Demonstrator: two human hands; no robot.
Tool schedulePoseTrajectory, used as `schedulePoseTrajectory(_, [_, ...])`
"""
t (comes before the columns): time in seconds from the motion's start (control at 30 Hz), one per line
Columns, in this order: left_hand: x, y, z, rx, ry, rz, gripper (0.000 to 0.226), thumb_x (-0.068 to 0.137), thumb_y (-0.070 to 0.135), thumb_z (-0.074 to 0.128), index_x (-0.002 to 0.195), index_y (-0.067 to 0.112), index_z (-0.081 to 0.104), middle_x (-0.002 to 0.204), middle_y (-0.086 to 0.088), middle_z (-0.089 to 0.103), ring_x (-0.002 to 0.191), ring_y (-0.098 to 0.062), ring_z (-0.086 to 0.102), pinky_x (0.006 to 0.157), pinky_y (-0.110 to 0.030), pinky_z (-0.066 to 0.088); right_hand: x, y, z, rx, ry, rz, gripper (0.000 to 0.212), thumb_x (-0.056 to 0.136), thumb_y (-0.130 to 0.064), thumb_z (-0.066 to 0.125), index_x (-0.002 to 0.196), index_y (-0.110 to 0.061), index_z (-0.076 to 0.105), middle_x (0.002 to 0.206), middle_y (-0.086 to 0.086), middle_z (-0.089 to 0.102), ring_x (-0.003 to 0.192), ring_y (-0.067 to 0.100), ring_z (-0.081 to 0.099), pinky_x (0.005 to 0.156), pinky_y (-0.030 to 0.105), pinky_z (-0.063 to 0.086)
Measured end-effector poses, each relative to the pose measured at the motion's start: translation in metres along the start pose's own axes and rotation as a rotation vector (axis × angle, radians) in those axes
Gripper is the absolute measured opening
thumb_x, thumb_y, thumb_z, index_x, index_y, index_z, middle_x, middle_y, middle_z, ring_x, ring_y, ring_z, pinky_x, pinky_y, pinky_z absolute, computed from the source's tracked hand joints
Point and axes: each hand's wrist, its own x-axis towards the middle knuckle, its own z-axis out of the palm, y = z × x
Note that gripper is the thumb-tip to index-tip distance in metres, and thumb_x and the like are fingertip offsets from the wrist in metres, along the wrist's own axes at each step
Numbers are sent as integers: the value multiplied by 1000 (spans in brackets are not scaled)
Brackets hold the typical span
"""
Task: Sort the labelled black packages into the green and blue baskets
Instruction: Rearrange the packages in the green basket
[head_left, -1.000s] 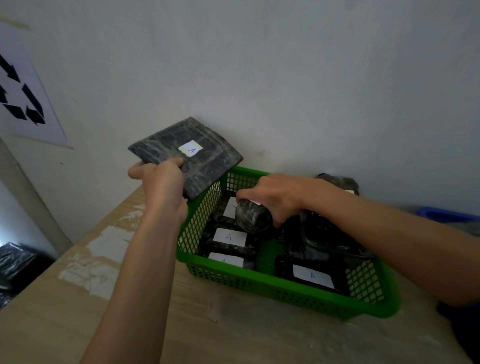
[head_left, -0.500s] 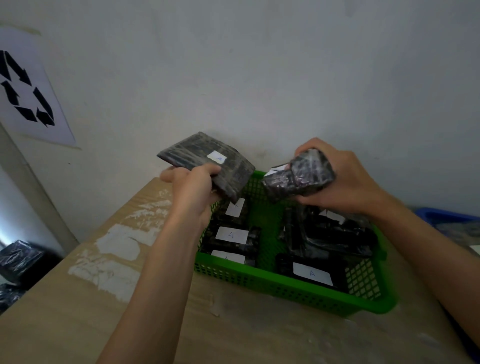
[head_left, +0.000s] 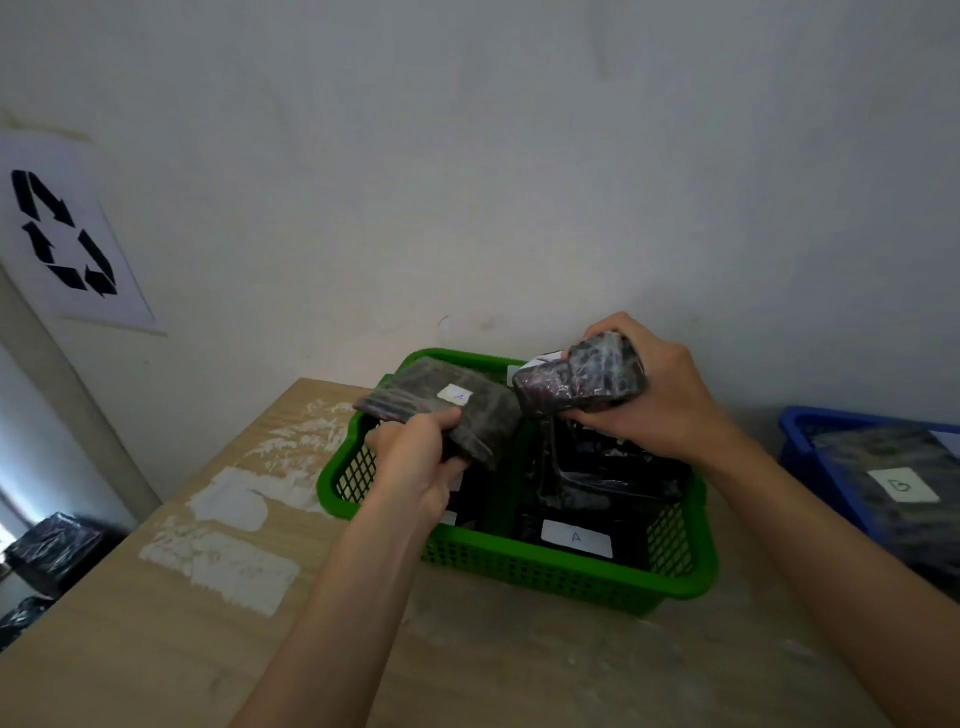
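Green plastic basket (head_left: 545, 574) sits on the table. Above it, the left hand (head_left: 415, 462) grips a flat black wrapped package (head_left: 447, 410) marked A, while the right hand (head_left: 660, 400) clutches a chunky black wrapped package (head_left: 587, 379).

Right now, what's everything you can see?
green plastic mesh basket: 1, green, on table
blue plastic basket: 1, blue, right edge
flat black wrapped package labelled A: 1, black, over green basket
chunky black wrapped package: 1, black, over green basket
loose black packages: several, black, inside green basket
labelled black package: 1, black, inside blue basket
wooden table: 1, tan, under baskets
paper recycling sign: 1, white, wall
black wrapped bundles: two, black, lower left
left grip: 1, holds flat package
right grip: 1, holds chunky package
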Motion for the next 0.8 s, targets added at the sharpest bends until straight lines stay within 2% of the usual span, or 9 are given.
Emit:
schedulePoseTrajectory(0.13, [-17,26,-3,21,-6,219,48,95,-6,64,134,4,38,123,-15,60,107,-29,67,80,-47,64,3,10,-6,-73,-50,-54,62,59,-17,99,113,-16,67,109,7,62,99,20,66,85,40,58])
schedulePoseTrajectory(0.2, [-18,46,-6,15,15,313,50,95,-9,62,130,9,32,119,-11,54,108,-24,64,83,-45,64,9,9,-3,-119,-154,-89,58,64,-29,93,114,-22,65,108,4,63,97,21,66,82,44,58])
schedulePoseTrajectory(0.27, [-15,62,-12,1,23,349,50,94,-11,61,126,12,30,117,-9,50,106,-22,63,77,-40,64,23,3,8,-271,-297,-117,54,67,-41,85,114,-34,58,105,-1,61,91,21,65,77,44,57])
schedulePoseTrajectory(0.37, [-8,72,-21,-35,14,338,48,93,-12,60,121,12,30,116,-12,50,104,-23,63,72,-40,65,52,-6,35,-404,-456,-128,51,70,-36,85,113,-30,57,101,-3,57,86,17,58,72,37,51])
schedulePoseTrajectory(0.53, [11,71,-32,-121,-17,249,53,92,-12,62,133,6,32,124,-21,56,111,-33,66,80,-50,64,71,-7,90,-519,-690,-167,58,73,-40,88,116,-20,54,105,-1,54,99,19,54,74,40,50])
schedulePoseTrajectory(0.6, [15,68,-34,-116,-32,231,52,93,-10,63,132,6,34,126,-22,58,111,-33,67,83,-52,63,74,-3,93,-551,-788,-99,74,64,-45,94,120,-23,51,106,-3,53,98,18,53,78,40,51])
schedulePoseTrajectory(0.67, [16,66,-33,-115,-35,231,49,93,-10,63,129,8,34,125,-21,57,111,-33,67,87,-54,62,78,1,82,-519,-878,18,85,54,-53,97,119,-30,47,109,-3,61,99,19,59,84,39,54])
schedulePoseTrajectory(0.73, [19,64,-33,-121,-35,227,53,93,-10,63,132,8,33,127,-21,56,113,-34,66,86,-54,62,77,3,73,-540,-976,40,87,51,-60,96,116,-38,42,112,-3,63,99,19,60,85,37,54])
schedulePoseTrajectory(0.8, [19,63,-31,-114,-42,218,55,92,-9,64,135,7,34,129,-22,56,112,-34,66,78,-49,65,76,2,72,-573,-1043,24,83,54,-62,94,112,-43,39,109,-4,59,97,18,56,82,36,51])
